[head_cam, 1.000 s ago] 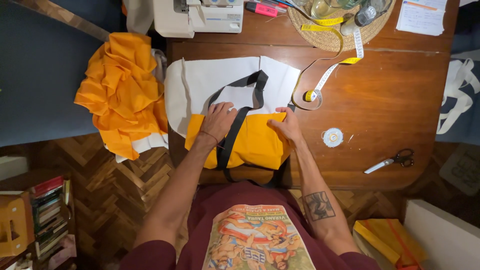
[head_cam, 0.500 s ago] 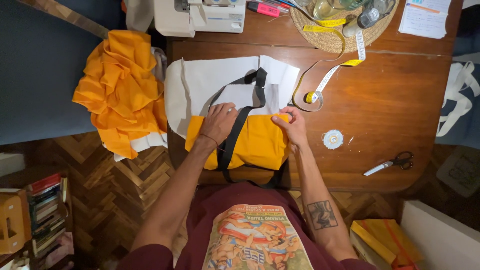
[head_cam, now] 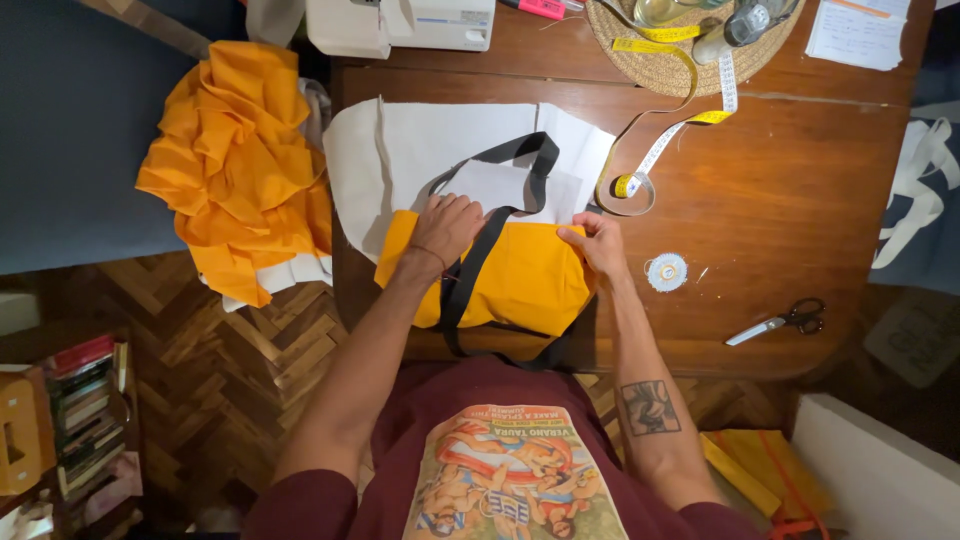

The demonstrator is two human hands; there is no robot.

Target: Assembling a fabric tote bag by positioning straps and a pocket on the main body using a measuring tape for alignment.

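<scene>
Two hands of yours rest on the folded orange fabric piece (head_cam: 520, 275) at the near edge of the table (head_cam: 800, 220). Your left hand (head_cam: 447, 227) lies flat, palm down and fingers spread, on the upper left corner of the orange piece, right where the black strap (head_cam: 470, 275) crosses it; it presses rather than grasps. Your right hand (head_cam: 597, 243) sits at the upper right corner, fingers curled over the edge of the orange cloth, pinching or holding down that corner; you cannot tell which from this angle.

The orange piece lies on top of a larger white fabric panel (head_cam: 430, 140), which spreads away from you across the table. The black strap loops up over the white panel and runs down under your left hand, past the table edge.

Just beyond your right hand, a yellow measuring tape (head_cam: 650, 150) curls on the wood and trails up to a woven round mat (head_cam: 670, 65). A small round blue-and-white disc (head_cam: 666, 271) lies near your right wrist, and scissors (head_cam: 780, 322) lie farther right. A heap of orange cloth (head_cam: 235, 170) hangs off to your left, and a white sewing machine (head_cam: 400, 22) stands at the far edge.
</scene>
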